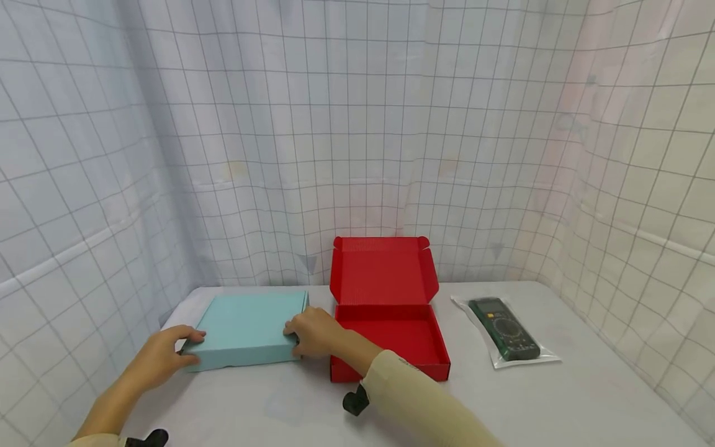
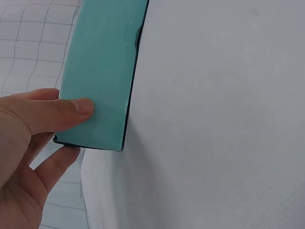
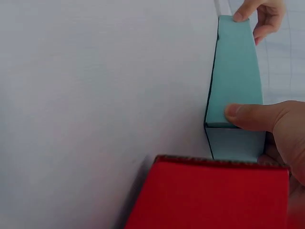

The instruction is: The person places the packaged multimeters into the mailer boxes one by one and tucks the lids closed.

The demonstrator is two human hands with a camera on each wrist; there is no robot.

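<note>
with the blue box lying shut on the tabletop just left of the open red box, my left hand and right hand each pinch a front corner. grip set; next likely calls for an even lift.

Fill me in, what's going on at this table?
A person has both hands on a closed light blue box lying flat on the white table. The left hand grips its near left corner, thumb on the front edge; the right hand grips the near right corner. Right beside it sits an open red box, lid up, nothing visible inside. Further right lies a green multimeter in a clear bag, untouched.
</note>
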